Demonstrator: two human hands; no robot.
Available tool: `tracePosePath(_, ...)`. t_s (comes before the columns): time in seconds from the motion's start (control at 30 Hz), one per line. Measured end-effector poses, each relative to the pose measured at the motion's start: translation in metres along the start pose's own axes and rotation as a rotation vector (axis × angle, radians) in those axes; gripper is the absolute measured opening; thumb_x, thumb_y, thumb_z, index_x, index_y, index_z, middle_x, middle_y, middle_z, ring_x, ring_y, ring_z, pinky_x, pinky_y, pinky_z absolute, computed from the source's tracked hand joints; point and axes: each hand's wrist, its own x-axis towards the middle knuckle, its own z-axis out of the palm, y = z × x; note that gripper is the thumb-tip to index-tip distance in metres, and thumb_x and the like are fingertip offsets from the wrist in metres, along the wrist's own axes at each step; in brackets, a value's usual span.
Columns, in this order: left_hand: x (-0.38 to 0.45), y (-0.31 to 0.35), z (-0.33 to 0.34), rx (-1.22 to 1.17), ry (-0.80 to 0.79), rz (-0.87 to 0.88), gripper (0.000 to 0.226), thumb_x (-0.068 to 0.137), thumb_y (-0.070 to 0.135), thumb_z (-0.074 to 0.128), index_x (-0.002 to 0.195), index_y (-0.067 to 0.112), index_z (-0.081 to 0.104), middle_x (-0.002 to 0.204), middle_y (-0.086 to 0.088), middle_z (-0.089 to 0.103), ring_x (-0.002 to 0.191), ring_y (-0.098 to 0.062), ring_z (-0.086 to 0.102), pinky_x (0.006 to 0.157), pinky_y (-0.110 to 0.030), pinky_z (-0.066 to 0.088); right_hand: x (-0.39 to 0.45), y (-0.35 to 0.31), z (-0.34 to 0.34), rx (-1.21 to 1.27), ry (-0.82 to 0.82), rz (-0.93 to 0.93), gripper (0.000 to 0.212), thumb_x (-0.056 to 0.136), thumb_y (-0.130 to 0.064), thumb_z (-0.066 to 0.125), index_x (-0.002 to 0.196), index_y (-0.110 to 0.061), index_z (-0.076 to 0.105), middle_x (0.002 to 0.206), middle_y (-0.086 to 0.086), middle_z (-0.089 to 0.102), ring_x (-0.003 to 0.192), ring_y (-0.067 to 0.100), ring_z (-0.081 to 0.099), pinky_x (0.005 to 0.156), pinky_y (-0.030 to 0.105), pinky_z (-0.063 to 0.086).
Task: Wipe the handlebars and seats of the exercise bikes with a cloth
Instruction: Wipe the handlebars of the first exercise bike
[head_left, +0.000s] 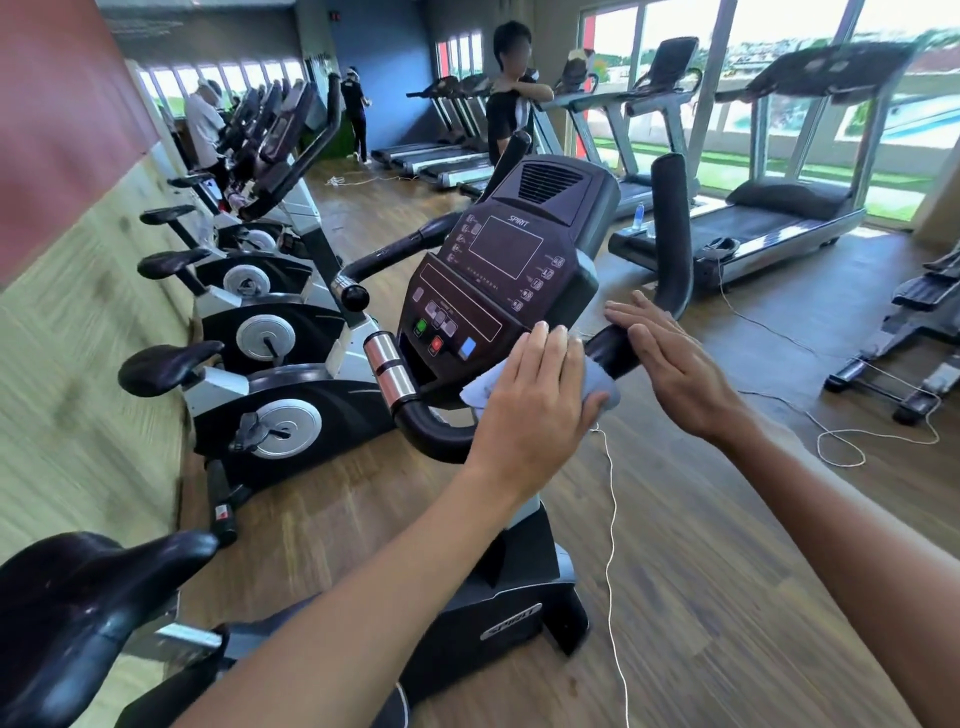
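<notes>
Two hands work at the front of the nearest exercise bike in the head view, the only view there is. The left hand (535, 389) lies flat over a pale cloth (480, 388), fingers straight and close together, pressing it against the handlebar (613, 353) just below the console (498, 270); the thumb seems to tuck under the cloth's right end, though that part is mostly hidden. The right hand (670, 364) is spread flat with straight fingers, resting on or just over the same black grip to the right of the cloth; whether it truly touches I cannot tell. To do this wipe well, I would judge it best to wrap the cloth round the bar rather than only pressing from above, then draw it along the curve toward the upright right horn (672, 234), with the free hand steadying the bar ahead of the cloth. The chrome pulse sensors (389, 366) on the left bar and the seat (78, 613) at lower left look yet to be done. Room is tight on the left, where more bikes (260, 415) stand in a row near the wall; on the right the wooden floor (727, 597) is open up to the treadmill (769, 228), but a thin white cord (612, 519) hangs from near the cloth and could snag.
</notes>
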Motion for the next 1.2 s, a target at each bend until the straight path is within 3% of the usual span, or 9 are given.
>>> tracePosePath(0.1,-0.003,0.002,0.0,0.095,0.019,0.018,0.059,0.108,0.043,0.04,0.13,-0.008,0.06,0.13,-0.025,0.062,0.129,-0.042,0.055,0.112,-0.05,0.042,-0.015,0.012,-0.006,-0.025,0.03,0.015,0.047,0.111,-0.031,0.032,0.154,-0.016,0.043,0.159,-0.017,0.033,0.153,-0.004,0.013,0.125,0.018,0.011)
tracePosePath(0.27,0.061,0.027,0.024,-0.013,-0.031,-0.065,0.058,0.107,0.049,0.037,0.117,-0.003,0.061,0.116,-0.022,0.062,0.116,-0.041,0.057,0.107,-0.049,0.042,-0.033,0.032,-0.015,-0.153,0.068,0.091,0.059,0.107,-0.045,0.025,0.161,-0.02,0.027,0.165,-0.023,0.012,0.154,-0.003,-0.005,0.127,0.026,0.005)
tracePosePath(0.37,0.084,0.035,0.029,-0.055,-0.064,-0.099,0.054,0.106,0.048,0.04,0.11,-0.001,0.062,0.108,-0.02,0.063,0.107,-0.039,0.059,0.1,-0.046,0.044,-0.033,0.029,-0.014,-0.08,0.103,0.14,0.063,0.104,-0.048,0.025,0.16,-0.02,0.03,0.165,-0.02,0.016,0.154,-0.004,-0.002,0.126,0.021,0.006)
tracePosePath(0.47,0.059,0.034,0.022,-0.019,-0.035,-0.08,0.061,0.107,0.05,0.038,0.122,-0.005,0.06,0.12,-0.022,0.062,0.118,-0.041,0.057,0.107,-0.048,0.043,-0.033,0.028,-0.019,-0.027,0.155,0.212,0.059,0.107,-0.044,0.026,0.159,-0.018,0.03,0.166,-0.014,0.021,0.154,-0.002,0.003,0.122,0.012,0.005)
tracePosePath(0.6,0.042,0.031,0.02,0.077,0.014,-0.028,0.064,0.106,0.049,0.039,0.131,-0.008,0.057,0.127,-0.025,0.06,0.125,-0.043,0.055,0.112,-0.049,0.039,-0.032,0.029,-0.032,-0.028,0.109,0.246,0.051,0.111,-0.035,0.027,0.159,-0.018,0.031,0.166,-0.012,0.023,0.153,-0.003,0.005,0.112,-0.001,0.002)
tracePosePath(0.7,0.07,0.043,0.034,0.104,-0.02,-0.033,0.063,0.105,0.052,0.038,0.124,-0.005,0.059,0.12,-0.023,0.061,0.118,-0.041,0.057,0.108,-0.048,0.041,-0.023,0.024,-0.045,-0.01,0.075,0.295,0.057,0.109,-0.045,0.021,0.159,-0.02,0.033,0.165,-0.014,0.027,0.15,-0.007,0.006,0.106,-0.005,0.002)
tracePosePath(0.87,0.13,0.074,0.06,0.187,-0.13,-0.069,0.068,0.098,0.059,0.039,0.119,-0.001,0.063,0.104,-0.013,0.063,0.098,-0.031,0.061,0.094,-0.04,0.044,-0.013,0.014,-0.064,0.054,0.113,0.369,0.058,0.109,-0.046,0.016,0.155,-0.02,0.043,0.163,-0.008,0.034,0.154,0.006,0.018,0.111,0.011,0.012)
tracePosePath(1.03,0.137,0.086,0.055,0.207,-0.283,-0.221,0.085,0.099,0.063,0.028,0.141,-0.009,0.048,0.129,-0.022,0.06,0.113,-0.033,0.06,0.101,-0.039,0.047,-0.009,0.015,-0.073,0.093,0.164,0.371,0.061,0.109,-0.049,0.016,0.153,-0.019,0.045,0.161,-0.006,0.038,0.15,0.005,0.026,0.104,0.006,0.016)
tracePosePath(1.2,0.103,0.088,0.034,0.294,-0.287,-0.181,0.086,0.094,0.062,0.041,0.144,-0.009,0.04,0.136,-0.024,0.054,0.13,-0.038,0.051,0.116,-0.044,0.037,-0.004,0.003,-0.066,0.113,0.133,0.325,0.067,0.105,-0.055,0.019,0.155,-0.018,0.043,0.162,-0.003,0.038,0.15,0.005,0.027,0.121,0.019,0.017)
